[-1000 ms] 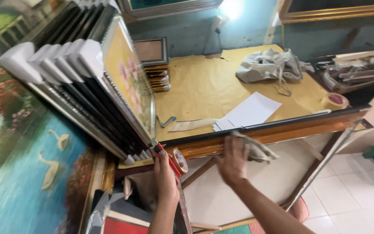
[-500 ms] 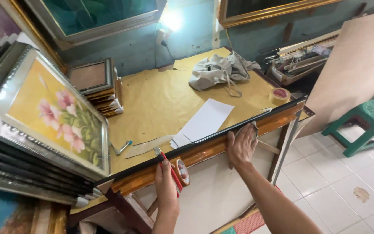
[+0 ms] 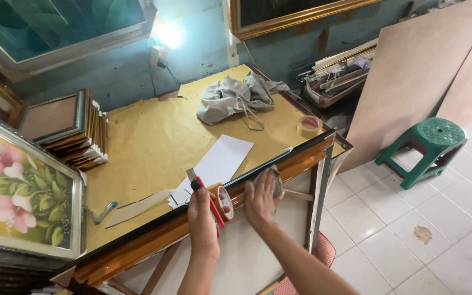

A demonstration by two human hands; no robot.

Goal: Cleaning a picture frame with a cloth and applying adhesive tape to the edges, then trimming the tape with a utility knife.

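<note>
A large gold-brown picture frame [image 3: 279, 169] is leaned, back outward, against the front edge of the counter [image 3: 154, 142], which is covered in yellow paper. Both forearms are stretched up from below to the frame's top rail. The right hand [image 3: 261, 196] is laid flat, fingers spread, with a grey cloth [image 3: 275, 180] pressed under the palm. The left hand [image 3: 203, 210] is closed in a grip around a red tape dispenser [image 3: 218, 203], held just beside the right hand on the rail.
</note>
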